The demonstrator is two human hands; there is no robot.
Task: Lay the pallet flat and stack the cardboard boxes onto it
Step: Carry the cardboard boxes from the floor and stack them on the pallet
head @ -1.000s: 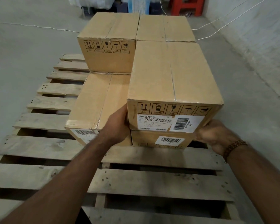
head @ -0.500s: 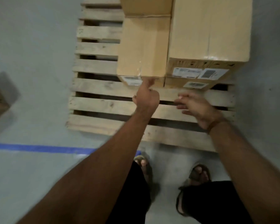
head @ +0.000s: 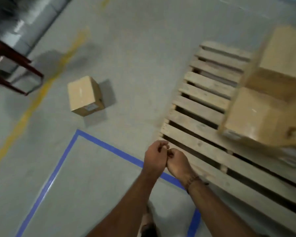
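The wooden pallet [head: 203,101] lies flat on the floor at the right. Stacked cardboard boxes [head: 256,115] sit on its far right part, blurred and partly cut off by the frame edge. One lone cardboard box [head: 84,95] stands on the grey floor to the left, well apart from the pallet. My left hand [head: 155,155] and my right hand [head: 177,162] are held together in front of me near the pallet's near corner, fingers curled, holding nothing.
A blue tape outline [head: 99,144] marks the floor below my hands. A yellow floor line [head: 46,84] runs along the left. A dark red metal frame [head: 12,69] stands at the far left edge. My foot [head: 148,226] shows at the bottom.
My hands let go of the upper box on the pallet and drew back together. The view swung left, bringing the lone box on the floor into sight.
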